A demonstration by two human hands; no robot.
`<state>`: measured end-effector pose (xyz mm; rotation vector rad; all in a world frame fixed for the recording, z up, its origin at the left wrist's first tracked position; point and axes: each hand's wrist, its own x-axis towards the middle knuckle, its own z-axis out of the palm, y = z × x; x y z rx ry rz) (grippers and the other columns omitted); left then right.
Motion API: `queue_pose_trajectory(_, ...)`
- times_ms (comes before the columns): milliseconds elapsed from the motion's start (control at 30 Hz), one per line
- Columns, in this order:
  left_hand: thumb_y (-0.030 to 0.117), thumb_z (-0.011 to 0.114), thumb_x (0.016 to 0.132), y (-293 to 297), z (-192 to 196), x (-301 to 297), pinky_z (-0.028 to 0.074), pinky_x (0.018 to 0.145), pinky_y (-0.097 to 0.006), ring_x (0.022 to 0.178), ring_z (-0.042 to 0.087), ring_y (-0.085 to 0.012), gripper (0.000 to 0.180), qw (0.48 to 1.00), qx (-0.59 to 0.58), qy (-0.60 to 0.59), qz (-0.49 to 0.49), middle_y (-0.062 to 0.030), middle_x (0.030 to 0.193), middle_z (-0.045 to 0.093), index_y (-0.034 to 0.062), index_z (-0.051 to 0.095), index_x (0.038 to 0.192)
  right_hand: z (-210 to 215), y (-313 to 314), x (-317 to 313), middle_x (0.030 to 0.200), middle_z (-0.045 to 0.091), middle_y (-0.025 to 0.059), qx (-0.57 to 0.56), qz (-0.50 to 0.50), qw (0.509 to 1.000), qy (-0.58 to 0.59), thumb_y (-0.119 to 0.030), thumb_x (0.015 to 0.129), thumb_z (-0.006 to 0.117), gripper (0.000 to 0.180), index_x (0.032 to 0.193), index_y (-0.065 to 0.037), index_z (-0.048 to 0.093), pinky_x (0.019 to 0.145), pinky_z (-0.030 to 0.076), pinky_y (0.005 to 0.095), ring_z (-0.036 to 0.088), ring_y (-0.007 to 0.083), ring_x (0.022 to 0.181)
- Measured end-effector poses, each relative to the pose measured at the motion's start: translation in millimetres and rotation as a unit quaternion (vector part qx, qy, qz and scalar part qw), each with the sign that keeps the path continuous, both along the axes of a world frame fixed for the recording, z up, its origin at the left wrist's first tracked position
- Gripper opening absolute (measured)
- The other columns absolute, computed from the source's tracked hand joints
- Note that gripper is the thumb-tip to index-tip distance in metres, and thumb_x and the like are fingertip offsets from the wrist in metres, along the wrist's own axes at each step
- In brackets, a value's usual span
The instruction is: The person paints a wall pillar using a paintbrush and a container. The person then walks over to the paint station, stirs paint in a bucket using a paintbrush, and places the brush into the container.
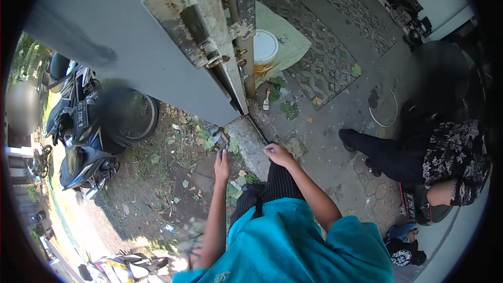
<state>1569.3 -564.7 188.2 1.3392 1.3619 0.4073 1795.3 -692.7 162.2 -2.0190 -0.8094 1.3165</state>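
My left hand (222, 165) hangs low with its fingers straight and together, holding nothing, above the dirt and leaves beside a concrete kerb (246, 144). Resting on my striped trouser knee, my right hand (278, 154) has its fingers loosely curled with nothing visible in them. A rusty grey metal gate (173, 47) stands just ahead of both hands. Past the gate post, a small paintbrush (266, 100) lies on the paving near a white paint bucket (265, 48) that sits on a pale cloth (291, 39).
A blue motorcycle (84, 136) is parked on the dirt at the left. Another person in dark trousers and a patterned top (419, 152) sits at the right on the paved yard. Leaves litter the ground. A second motorcycle (126, 267) shows at the bottom left.
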Motion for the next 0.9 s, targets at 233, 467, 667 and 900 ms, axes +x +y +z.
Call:
queue_pose_trajectory(233, 0.041, 0.044, 0.099, 32, -61, 74, 0.049, 0.082, -0.034, 0.099, 0.062, -0.0232, 0.051, 0.983, -0.091, 0.038, -0.157, -0.0137, 0.12, 0.06, 0.0067, 0.044, 0.136, -196, 18, 144, 0.091, 0.068, 0.0104, -0.004, -0.262, 0.964, 0.036, -0.027, 0.091, 0.061, 0.029, 0.109, -0.004, 0.063, 0.056, 0.053, 0.0313, 0.064, 0.0162, 0.075)
queue_pose_trajectory(467, 0.039, 0.043, 0.099, 27, -216, 129, 0.048, 0.079, -0.035, 0.092, 0.064, -0.0213, 0.047, 0.956, -0.227, 0.151, -0.107, -0.0119, 0.118, 0.063, 0.0137, 0.041, 0.138, -431, 105, 250, 0.1, 0.069, 0.0153, -0.111, -0.303, 0.945, -0.046, -0.029, 0.085, 0.06, 0.027, 0.106, -0.012, 0.066, 0.084, 0.051, 0.0401, 0.065, 0.032, 0.096)
queue_pose_trajectory(667, 0.038, 0.044, 0.099, 17, -343, 160, 0.048, 0.081, -0.034, 0.092, 0.063, -0.0203, 0.049, 0.936, -0.3, 0.179, -0.049, -0.0132, 0.118, 0.061, 0.0141, 0.035, 0.141, -587, 227, 312, 0.097, 0.07, 0.0134, -0.166, -0.244, 0.955, -0.025, -0.037, 0.079, 0.068, 0.035, 0.104, -0.012, 0.069, 0.084, 0.051, 0.0387, 0.067, 0.0301, 0.094)
queue_pose_trajectory(900, 0.022, 0.047, 0.1, 11, -408, 146, 0.047, 0.08, -0.03, 0.091, 0.062, -0.019, 0.053, 0.938, -0.306, 0.16, 0.014, -0.0173, 0.116, 0.061, 0.0063, 0.025, 0.145, -667, 304, 302, 0.091, 0.071, 0.0134, -0.281, -0.159, 0.93, -0.175, -0.043, 0.072, 0.072, 0.039, 0.097, -0.014, 0.069, 0.081, 0.051, 0.0413, 0.069, 0.0288, 0.088)
